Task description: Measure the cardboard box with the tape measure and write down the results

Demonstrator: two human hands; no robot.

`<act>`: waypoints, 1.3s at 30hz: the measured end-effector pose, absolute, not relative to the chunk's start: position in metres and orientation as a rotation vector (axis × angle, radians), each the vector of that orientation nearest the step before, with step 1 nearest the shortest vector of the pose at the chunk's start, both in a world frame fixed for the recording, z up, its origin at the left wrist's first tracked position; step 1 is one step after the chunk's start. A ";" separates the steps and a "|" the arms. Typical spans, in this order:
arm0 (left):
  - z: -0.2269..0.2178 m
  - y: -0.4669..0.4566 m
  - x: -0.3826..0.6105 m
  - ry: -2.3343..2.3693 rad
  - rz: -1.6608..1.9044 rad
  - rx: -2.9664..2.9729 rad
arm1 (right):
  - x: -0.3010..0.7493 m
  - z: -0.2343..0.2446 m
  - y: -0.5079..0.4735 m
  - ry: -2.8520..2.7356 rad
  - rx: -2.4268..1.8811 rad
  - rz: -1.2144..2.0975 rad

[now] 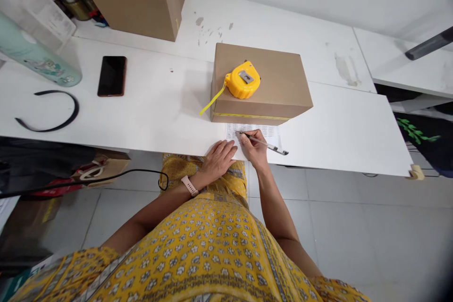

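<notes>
My right hand (pixel 255 146) grips a pen (pixel 271 145), its tip against a printed sheet of paper (pixel 277 138) at the desk's front edge. Lying flat with fingers stretched out, my left hand (pixel 218 155) rests on the desk edge and the sheet's left side. Just beyond the sheet stands a closed cardboard box (pixel 279 75), which may cover the paper's far part. On top of the box sits a yellow tape measure (pixel 244 80), its yellow strap hanging over the box's left edge.
A larger cardboard box (pixel 138 0) stands at the back left of the white desk (pixel 159 104). Left of me lie a phone (pixel 112 76) and a black headband (pixel 72 113), near a mint-green bottle (pixel 38 54). A black cable (pixel 134 171) hangs below the desk edge.
</notes>
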State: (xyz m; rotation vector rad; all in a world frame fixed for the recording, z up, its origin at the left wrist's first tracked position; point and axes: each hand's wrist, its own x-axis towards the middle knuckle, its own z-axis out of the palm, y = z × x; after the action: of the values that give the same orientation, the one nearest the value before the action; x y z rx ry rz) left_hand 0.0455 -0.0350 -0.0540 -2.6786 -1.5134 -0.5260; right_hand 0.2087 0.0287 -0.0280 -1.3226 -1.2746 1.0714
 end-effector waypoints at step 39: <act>-0.055 -0.036 0.046 -1.520 -0.509 -2.686 | 0.201 -0.026 0.032 -1.530 -1.503 0.809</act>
State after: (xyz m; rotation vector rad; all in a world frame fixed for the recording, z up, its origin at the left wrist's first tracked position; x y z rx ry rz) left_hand 0.0463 -0.0356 -0.0552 -2.6855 -1.5197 -0.5090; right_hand 0.2009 0.0324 -0.0264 -1.5026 -1.5303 0.8089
